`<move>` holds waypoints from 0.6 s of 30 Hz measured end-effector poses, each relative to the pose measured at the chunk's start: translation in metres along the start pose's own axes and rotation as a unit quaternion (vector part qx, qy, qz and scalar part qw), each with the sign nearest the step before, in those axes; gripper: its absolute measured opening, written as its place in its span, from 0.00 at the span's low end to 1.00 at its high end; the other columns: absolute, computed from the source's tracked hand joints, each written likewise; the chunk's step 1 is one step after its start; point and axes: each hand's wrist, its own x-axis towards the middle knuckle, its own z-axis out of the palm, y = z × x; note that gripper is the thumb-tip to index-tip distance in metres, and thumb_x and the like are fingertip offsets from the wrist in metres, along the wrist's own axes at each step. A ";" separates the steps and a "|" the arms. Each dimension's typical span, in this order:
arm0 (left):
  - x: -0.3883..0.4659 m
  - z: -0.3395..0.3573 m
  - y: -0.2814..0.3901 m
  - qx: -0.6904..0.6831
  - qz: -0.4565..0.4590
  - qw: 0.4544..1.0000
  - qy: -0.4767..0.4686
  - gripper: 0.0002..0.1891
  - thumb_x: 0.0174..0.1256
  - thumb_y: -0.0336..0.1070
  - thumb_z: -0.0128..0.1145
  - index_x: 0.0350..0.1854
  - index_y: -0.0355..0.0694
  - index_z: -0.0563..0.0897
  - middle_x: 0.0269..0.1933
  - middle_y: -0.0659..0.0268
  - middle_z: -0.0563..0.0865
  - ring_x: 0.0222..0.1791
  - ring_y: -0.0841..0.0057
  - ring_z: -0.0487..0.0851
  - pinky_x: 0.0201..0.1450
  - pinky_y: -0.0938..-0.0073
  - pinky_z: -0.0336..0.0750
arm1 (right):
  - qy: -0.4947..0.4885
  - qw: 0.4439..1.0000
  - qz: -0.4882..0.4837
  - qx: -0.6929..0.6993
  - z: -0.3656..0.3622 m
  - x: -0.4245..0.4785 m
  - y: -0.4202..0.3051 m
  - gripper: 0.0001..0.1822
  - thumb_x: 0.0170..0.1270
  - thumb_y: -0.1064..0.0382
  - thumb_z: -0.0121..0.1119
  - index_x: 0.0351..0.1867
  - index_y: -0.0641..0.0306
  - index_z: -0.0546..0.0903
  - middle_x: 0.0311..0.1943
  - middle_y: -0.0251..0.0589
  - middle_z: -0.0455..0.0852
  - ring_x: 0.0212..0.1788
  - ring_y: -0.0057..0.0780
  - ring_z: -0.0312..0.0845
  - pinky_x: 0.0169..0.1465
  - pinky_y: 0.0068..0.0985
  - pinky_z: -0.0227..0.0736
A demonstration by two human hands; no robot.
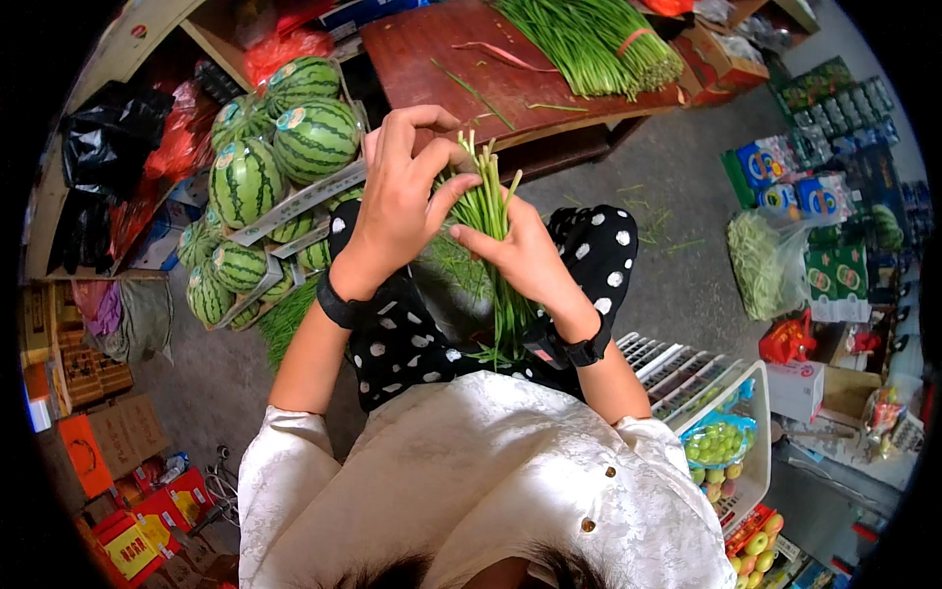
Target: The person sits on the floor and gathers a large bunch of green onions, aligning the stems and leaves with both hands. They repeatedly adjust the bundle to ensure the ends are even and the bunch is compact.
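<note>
A small bunch of garlic chives (509, 313) stands in front of my lap, cut ends up and thin tips hanging down. My right hand (526, 254) grips it around the upper part, thumb across the front. At the pale cut ends is my left hand (416, 180), its thumb and forefinger bent close together against the stems. Whether a single stem is pinched there is hidden. On the reddish wooden table (412, 48) ahead lies a larger chive bundle (581, 44), bound near its cut end by a pink tie (634, 41). A loose pink strip (508, 55) and stray stems lie beside it.
Watermelons (316, 140) in cardboard trays are stacked to my left, with more greens (291, 316) on the floor below. Scattered chive bits (655, 221) dot the concrete floor. A white plastic basket (762, 442) with fruit stands close by my right elbow. Bagged vegetables (758, 265) sit farther right.
</note>
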 end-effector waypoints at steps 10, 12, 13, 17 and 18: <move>-0.009 0.007 -0.020 -0.274 -0.150 0.946 0.089 0.17 0.81 0.42 0.38 0.36 0.34 0.72 0.49 0.61 0.75 0.48 0.76 0.72 0.57 0.75 0.66 | 0.017 0.984 0.049 0.170 -0.008 0.005 0.001 0.13 0.62 0.68 0.68 0.46 0.67 0.78 0.32 0.30 0.81 0.30 0.16 0.76 0.35 0.18 0.72; -0.017 0.008 -0.035 -0.294 -0.184 0.934 0.086 0.18 0.81 0.41 0.41 0.39 0.32 0.77 0.45 0.63 0.78 0.43 0.79 0.74 0.52 0.77 0.68 | 0.033 0.975 0.050 0.216 -0.014 0.007 0.002 0.10 0.63 0.69 0.67 0.42 0.66 0.79 0.29 0.31 0.81 0.28 0.18 0.76 0.34 0.18 0.71; -0.022 0.010 -0.039 -0.298 -0.216 0.930 0.025 0.17 0.80 0.42 0.42 0.40 0.32 0.78 0.44 0.65 0.79 0.42 0.80 0.74 0.51 0.77 0.68 | 0.044 0.969 0.058 0.238 -0.018 0.009 0.008 0.12 0.62 0.68 0.67 0.44 0.67 0.79 0.29 0.32 0.81 0.27 0.18 0.76 0.33 0.18 0.71; -0.038 0.030 -0.029 -0.320 -0.274 0.891 -0.169 0.17 0.79 0.44 0.46 0.48 0.34 0.81 0.44 0.68 0.83 0.44 0.79 0.79 0.54 0.76 0.71 | 0.084 0.933 0.117 0.330 -0.040 0.020 0.020 0.15 0.66 0.66 0.64 0.51 0.67 0.77 0.30 0.35 0.82 0.28 0.22 0.79 0.33 0.23 0.77; -0.050 0.044 -0.027 -0.394 -0.270 0.859 -0.187 0.17 0.79 0.44 0.45 0.52 0.34 0.79 0.47 0.67 0.83 0.46 0.78 0.79 0.56 0.75 0.71 | 0.091 0.923 0.107 0.358 -0.044 0.024 0.021 0.14 0.66 0.67 0.63 0.50 0.66 0.77 0.30 0.35 0.82 0.29 0.22 0.79 0.34 0.23 0.78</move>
